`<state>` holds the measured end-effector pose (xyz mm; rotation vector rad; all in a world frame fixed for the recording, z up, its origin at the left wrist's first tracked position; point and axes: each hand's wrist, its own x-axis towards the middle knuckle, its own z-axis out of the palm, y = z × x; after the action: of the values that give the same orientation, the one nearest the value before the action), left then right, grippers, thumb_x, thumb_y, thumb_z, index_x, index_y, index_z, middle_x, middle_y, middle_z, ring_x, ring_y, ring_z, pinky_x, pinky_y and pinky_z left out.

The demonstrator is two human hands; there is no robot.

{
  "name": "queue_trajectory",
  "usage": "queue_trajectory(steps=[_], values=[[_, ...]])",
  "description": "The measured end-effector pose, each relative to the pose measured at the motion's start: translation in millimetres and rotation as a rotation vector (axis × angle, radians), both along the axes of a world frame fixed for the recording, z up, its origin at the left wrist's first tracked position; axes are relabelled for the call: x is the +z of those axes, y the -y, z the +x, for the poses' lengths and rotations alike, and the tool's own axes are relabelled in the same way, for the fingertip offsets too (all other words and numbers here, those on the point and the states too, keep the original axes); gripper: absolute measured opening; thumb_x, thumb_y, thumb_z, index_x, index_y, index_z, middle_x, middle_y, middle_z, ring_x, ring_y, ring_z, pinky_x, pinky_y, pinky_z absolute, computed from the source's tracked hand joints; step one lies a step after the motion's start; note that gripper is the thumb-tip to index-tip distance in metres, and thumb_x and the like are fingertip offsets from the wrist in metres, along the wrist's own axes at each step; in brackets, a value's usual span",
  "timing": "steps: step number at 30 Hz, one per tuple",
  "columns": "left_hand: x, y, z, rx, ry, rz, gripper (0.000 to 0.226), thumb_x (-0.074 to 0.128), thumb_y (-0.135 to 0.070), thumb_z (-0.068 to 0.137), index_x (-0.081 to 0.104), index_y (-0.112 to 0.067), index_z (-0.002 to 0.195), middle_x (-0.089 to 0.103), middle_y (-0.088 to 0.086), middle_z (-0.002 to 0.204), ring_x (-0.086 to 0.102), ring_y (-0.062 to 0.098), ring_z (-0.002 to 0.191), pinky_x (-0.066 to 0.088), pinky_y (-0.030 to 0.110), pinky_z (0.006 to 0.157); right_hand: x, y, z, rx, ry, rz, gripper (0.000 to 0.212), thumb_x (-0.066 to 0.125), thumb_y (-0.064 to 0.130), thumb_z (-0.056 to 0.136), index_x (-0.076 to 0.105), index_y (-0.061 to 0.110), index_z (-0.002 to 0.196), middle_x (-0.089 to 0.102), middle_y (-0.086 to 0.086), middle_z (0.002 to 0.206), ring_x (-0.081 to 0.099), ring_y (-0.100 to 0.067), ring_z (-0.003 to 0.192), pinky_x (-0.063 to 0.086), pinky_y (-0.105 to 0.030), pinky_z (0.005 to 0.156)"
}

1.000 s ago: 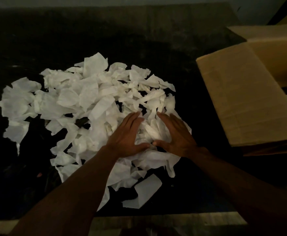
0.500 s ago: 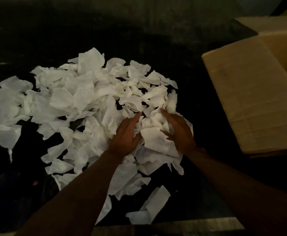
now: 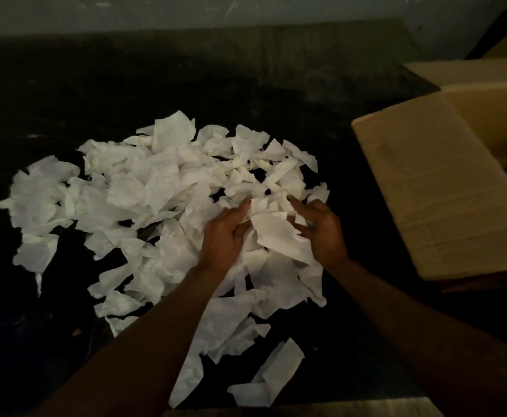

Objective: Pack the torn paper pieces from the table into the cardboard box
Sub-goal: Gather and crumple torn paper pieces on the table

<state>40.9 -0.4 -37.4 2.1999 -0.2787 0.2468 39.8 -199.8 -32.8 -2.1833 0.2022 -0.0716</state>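
A wide heap of white torn paper pieces (image 3: pixel 144 194) covers the dark table (image 3: pixel 186 82). My left hand (image 3: pixel 223 236) and my right hand (image 3: pixel 321 230) face each other at the heap's right side, palms turned inward. Between them they squeeze a bunch of paper pieces (image 3: pixel 276 233), raised slightly off the heap. An open cardboard box (image 3: pixel 492 115) stands at the right, its near flap (image 3: pixel 438 194) folded out toward the heap. A little white paper shows inside the box at the frame's right edge.
One loose strip of paper (image 3: pixel 270 377) lies apart near the table's front edge. A pale wall runs behind the table. The box flap lies a short way right of my right hand.
My hands went from lying flat on the heap to scooping inward, and they now hold a bunch of pieces between them, lifted a little.
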Motion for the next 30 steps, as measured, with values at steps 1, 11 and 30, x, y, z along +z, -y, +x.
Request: queue_trajectory(steps=[1, 11, 30], values=[[7.4, 0.2, 3.0, 0.008, -0.006, -0.039, 0.049, 0.065, -0.003, 0.086, 0.052, -0.009, 0.133, 0.066, 0.017, 0.116, 0.064, 0.022, 0.103, 0.047, 0.025, 0.096, 2.8, 1.2, 3.7, 0.021, 0.05, 0.021, 0.013, 0.064, 0.011, 0.089, 0.068, 0.012, 0.101, 0.057, -0.004, 0.099, 0.067, -0.018, 0.088, 0.053, -0.028, 0.078], [104.1, -0.6, 10.3, 0.144, 0.238, -0.066, 0.039, 0.062, -0.008, 0.09, 0.055, 0.0, 0.127, 0.066, 0.004, 0.111, 0.051, -0.009, 0.1, 0.036, -0.002, 0.087, 88.4, -11.5, 18.2, -0.009, 0.334, 0.03, 0.041, 0.063, 0.035, 0.09, 0.061, 0.017, 0.126, 0.06, -0.009, 0.112, 0.058, -0.023, 0.103, 0.043, -0.025, 0.089], [220.5, 30.7, 22.0, 0.082, 0.329, -0.162, 0.042, 0.063, -0.014, 0.09, 0.054, -0.01, 0.13, 0.068, 0.003, 0.111, 0.057, 0.0, 0.095, 0.035, -0.005, 0.077, 225.1, 36.3, 13.1, -0.216, 0.606, 0.144, 0.043, 0.067, 0.04, 0.085, 0.062, 0.025, 0.125, 0.054, -0.009, 0.091, 0.052, -0.012, 0.076, 0.043, -0.016, 0.07]])
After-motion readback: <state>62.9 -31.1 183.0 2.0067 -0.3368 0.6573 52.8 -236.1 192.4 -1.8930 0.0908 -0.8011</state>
